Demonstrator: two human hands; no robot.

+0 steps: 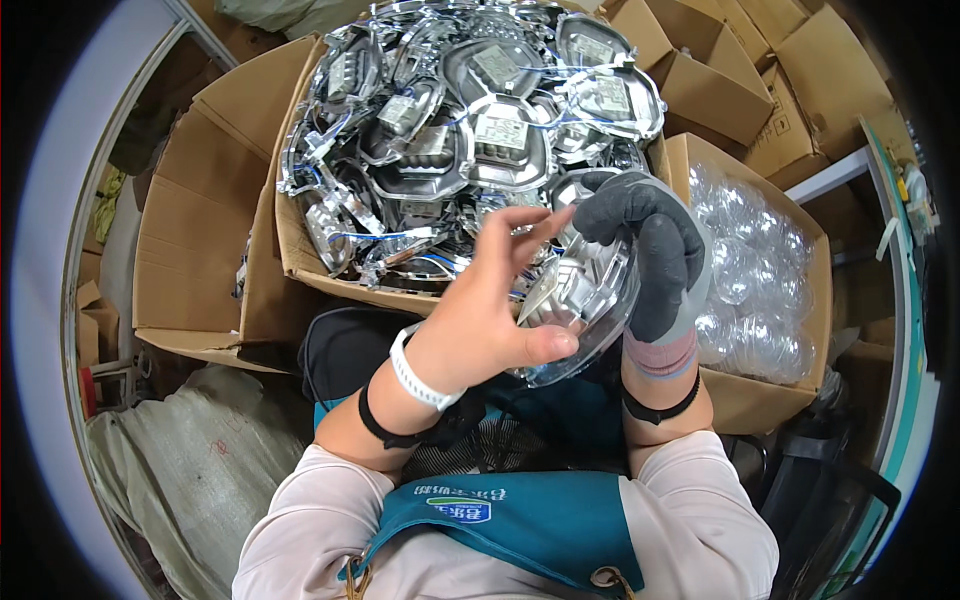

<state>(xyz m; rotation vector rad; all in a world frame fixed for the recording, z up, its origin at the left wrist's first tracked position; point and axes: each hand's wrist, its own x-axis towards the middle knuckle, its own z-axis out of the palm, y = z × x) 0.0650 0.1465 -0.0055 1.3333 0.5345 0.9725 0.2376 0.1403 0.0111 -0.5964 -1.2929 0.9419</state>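
My right hand (650, 250), in a grey-and-black glove, is closed round the right rim of a silvery lamp housing with a clear plastic cover (585, 290). The piece is tilted in front of my lap. My bare left hand (490, 300), with a white wristband, is at its left side, thumb and fingers spread apart. The left thumb overlaps the lower edge of the housing; whether it touches is hard to tell. Just beyond my hands, a cardboard box (345, 290) is heaped with silvery lamp housings (505, 145) with white labels and blue and white wires.
At right stands a cardboard box (815, 300) of clear plastic covers (745, 260). An open carton (200, 240) is at left, above a greyish woven sack (200, 480). More cartons (700, 95) are stacked at the back right. A green-edged table or shelf (900, 330) borders the right side.
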